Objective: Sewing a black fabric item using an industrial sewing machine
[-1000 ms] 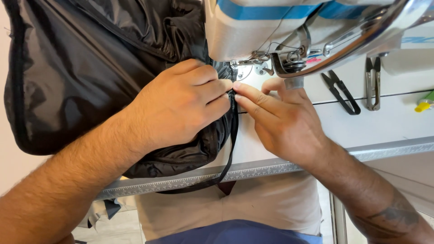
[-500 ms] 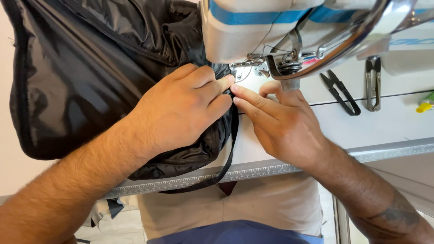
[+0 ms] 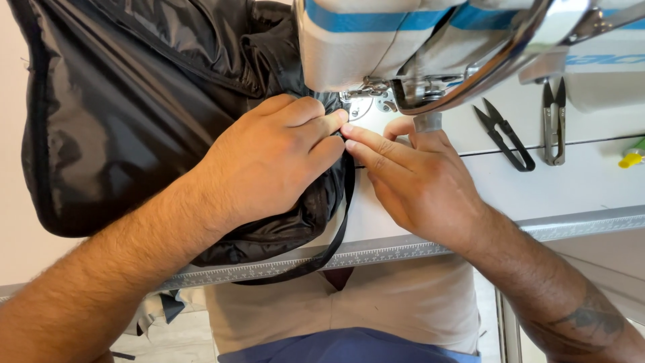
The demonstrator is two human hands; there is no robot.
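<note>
A shiny black fabric piece (image 3: 134, 114) lies bunched over the left half of the sewing table. My left hand (image 3: 269, 161) presses down on its edge, fingers curled, right in front of the needle area (image 3: 366, 101) of a white sewing machine (image 3: 363, 40) with a blue stripe. My right hand (image 3: 416, 181) lies flat beside it, fingertips meeting the left fingers and pinching a narrow black strap (image 3: 342, 215) that loops down over the table edge. The needle itself is hidden behind the fingers.
Black thread snips (image 3: 507, 138) and metal snips (image 3: 554, 124) lie on the white table (image 3: 578, 181) to the right, with a yellow-green object (image 3: 631, 158) at the far right. A ruler strip (image 3: 403, 249) runs along the front edge. My lap is below.
Both hands have stayed at the needle area; the fingers have shifted only slightly, and the view has drifted a little.
</note>
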